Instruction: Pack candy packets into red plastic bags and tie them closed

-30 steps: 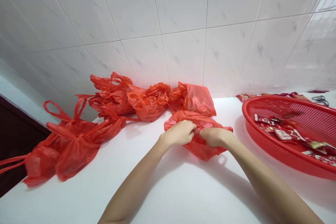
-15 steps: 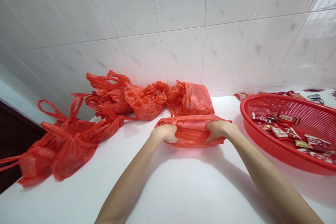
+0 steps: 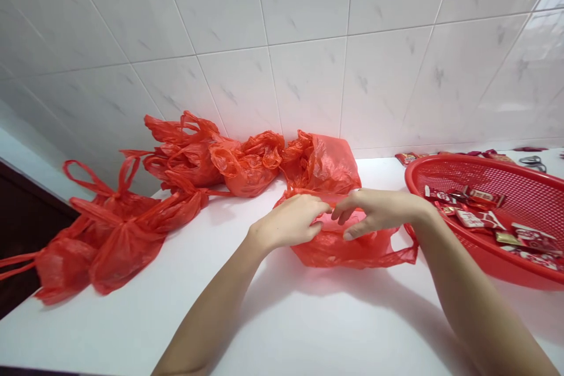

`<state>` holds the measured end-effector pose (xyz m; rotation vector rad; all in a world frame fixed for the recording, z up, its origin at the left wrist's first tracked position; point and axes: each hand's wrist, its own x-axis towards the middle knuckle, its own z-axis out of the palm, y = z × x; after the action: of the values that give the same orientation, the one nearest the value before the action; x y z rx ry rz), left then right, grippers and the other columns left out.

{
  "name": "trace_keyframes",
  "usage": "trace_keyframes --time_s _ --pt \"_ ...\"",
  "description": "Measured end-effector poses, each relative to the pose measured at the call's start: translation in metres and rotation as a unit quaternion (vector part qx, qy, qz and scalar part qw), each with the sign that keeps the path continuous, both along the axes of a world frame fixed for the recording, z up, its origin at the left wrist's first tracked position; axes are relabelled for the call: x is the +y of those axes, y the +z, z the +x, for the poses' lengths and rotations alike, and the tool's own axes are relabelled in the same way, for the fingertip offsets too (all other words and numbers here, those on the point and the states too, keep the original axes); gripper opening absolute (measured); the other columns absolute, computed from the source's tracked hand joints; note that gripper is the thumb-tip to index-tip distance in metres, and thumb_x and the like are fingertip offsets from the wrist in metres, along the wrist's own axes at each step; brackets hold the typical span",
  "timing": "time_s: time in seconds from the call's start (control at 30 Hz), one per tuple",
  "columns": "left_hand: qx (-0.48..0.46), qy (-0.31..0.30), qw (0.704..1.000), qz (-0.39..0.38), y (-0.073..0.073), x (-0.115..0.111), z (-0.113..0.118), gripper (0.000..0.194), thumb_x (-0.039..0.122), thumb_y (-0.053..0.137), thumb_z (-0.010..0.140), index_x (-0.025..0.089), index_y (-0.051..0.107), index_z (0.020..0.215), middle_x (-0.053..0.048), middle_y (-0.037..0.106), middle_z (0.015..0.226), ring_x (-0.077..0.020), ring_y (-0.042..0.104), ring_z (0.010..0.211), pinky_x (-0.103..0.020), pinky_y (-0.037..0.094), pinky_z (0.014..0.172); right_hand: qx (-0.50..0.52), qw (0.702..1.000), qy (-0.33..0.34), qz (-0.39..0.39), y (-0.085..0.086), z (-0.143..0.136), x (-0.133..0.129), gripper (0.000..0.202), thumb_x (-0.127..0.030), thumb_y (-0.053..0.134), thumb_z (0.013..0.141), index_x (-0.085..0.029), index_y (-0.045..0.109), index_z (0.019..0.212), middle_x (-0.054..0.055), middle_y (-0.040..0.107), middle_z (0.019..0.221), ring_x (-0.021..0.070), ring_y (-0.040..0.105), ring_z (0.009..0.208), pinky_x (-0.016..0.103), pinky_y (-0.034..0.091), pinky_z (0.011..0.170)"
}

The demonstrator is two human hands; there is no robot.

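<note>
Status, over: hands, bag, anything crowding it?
Left hand and right hand loosely curled over open red bag. Red basket close right; another bag close behind.

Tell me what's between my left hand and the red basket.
In the head view, your right hand and much of the open red bag lie between them.

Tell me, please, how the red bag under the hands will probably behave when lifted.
The red bag is probably floppy: it wrinkles and sags. It seems light for its size, being thin and see-through, though I cannot tell what is inside. Its handle loop may fold easily, as it spreads limply to the right.
</note>
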<state>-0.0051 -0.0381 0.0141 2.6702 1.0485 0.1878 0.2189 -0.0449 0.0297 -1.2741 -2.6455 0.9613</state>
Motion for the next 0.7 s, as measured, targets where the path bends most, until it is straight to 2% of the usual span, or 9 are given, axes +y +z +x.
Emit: trace_keyframes --time_s 0.07,0.13,0.27,0.33,0.4,0.47,0.53,0.6,0.7 --pt "0.014 -0.021 0.998 0.051 -0.009 0.011 0.004 0.03 0.009 0.048 0.085 0.021 0.073 0.096 -0.008 0.073 0.102 -0.0272 0.062 0.107 -0.042 0.044 0.1 -0.032 0.999 -0.02 -0.003 -0.012 -0.001 0.008 0.037 -0.033 0.072 0.078 -0.019 0.076 0.112 0.009 0.076 0.116 0.0288 0.069 0.106 0.034 0.052 0.084" --pt "0.039 -0.012 0.997 0.073 -0.019 0.024 0.005 0.033 0.003 0.049 0.08 0.02 0.073 0.096 -0.009 0.073 0.106 -0.0291 0.058 0.119 -0.052 0.031 0.114 -0.076 0.996 -0.041 -0.009 -0.023 -0.004 0.015 0.039 -0.023 0.07 0.076 -0.02 0.075 0.115 0.008 0.077 0.111 0.0267 0.072 0.098 0.032 0.052 0.077" --pt "0.099 0.036 0.994 0.028 -0.035 0.042 0.001 0.037 0.01 0.059 0.075 0.022 0.072 0.109 -0.011 0.068 0.123 -0.0341 0.049 0.133 -0.067 0.01 0.121 -0.144 0.987 -0.075 -0.014 -0.031 -0.011 0.02 0.048 -0.018 0.071 0.072 -0.022 0.074 0.119 0.007 0.077 0.109 0.0235 0.073 0.083 0.028 0.05 0.06" --pt "0.14 0.061 0.988 -0.013 -0.04 0.045 -0.001 0.042 0.019 0.066 0.074 0.022 0.07 0.116 -0.014 0.065 0.127 -0.037 0.049 0.134 -0.07 0.009 0.12 -0.108 0.993 -0.054 -0.014 -0.026 -0.011 0.019 0.044 -0.024 0.074 0.073 -0.022 0.074 0.117 0.007 0.077 0.111 0.0247 0.073 0.09 0.028 0.053 0.065" --pt "0.179 0.076 0.979 -0.067 -0.043 0.044 -0.002 0.045 0.026 0.07 0.072 0.022 0.069 0.117 -0.014 0.065 0.126 -0.037 0.053 0.128 -0.069 0.011 0.12 -0.013 1.0 -0.021 -0.002 -0.016 -0.005 0.016 0.041 -0.034 0.073 0.078 -0.021 0.074 0.116 0.008 0.076 0.116 0.0256 0.071 0.103 0.03 0.055 0.081" --pt "0.204 0.076 0.97 -0.105 -0.044 0.042 -0.002 0.039 0.028 0.068 0.073 0.023 0.07 0.111 -0.013 0.066 0.121 -0.0345 0.06 0.118 -0.068 0.014 0.119 0.096 0.994 -0.026 0.034 -0.005 0.009 0.012 0.043 -0.043 0.07 0.083 -0.02 0.072 0.12 0.008 0.072 0.126 0.026 0.067 0.116 0.033 0.053 0.096" --pt "0.211 0.073 0.968 -0.112 -0.045 0.041 -0.001 0.031 0.028 0.064 0.073 0.023 0.07 0.103 -0.011 0.068 0.115 -0.0314 0.065 0.107 -0.067 0.017 0.118 0.174 0.974 -0.102 0.104 0.003 0.029 0.005 0.049 -0.048 0.066 0.087 -0.02 0.069 0.126 0.009 0.068 0.134 0.0272 0.063 0.123 0.038 0.05 0.104" --pt "0.208 0.068 0.97 -0.108 -0.045 0.04 0.001 0.026 0.03 0.063 0.074 0.023 0.07 0.098 -0.01 0.07 0.109 -0.0303 0.066 0.101 -0.063 0.024 0.116 0.194 0.943 -0.209 0.172 0.005 0.053 -0.001 0.051 -0.051 0.064 0.088 -0.021 0.067 0.129 0.01 0.065 0.138 0.0291 0.06 0.127 0.043 0.047 0.108" --pt "0.198 0.061 0.972 -0.107 -0.044 0.04 0.005 0.025 0.034 0.063 0.074 0.023 0.069 0.096 -0.009 0.069 0.107 -0.0312 0.065 0.101 -0.054 0.038 0.108 0.102 0.9 -0.364 0.216 -0.005 0.09 -0.009 0.046 -0.047 0.06 0.09 -0.021 0.066 0.128 0.011 0.063 0.141 0.0327 0.057 0.13 0.047 0.046 0.108"
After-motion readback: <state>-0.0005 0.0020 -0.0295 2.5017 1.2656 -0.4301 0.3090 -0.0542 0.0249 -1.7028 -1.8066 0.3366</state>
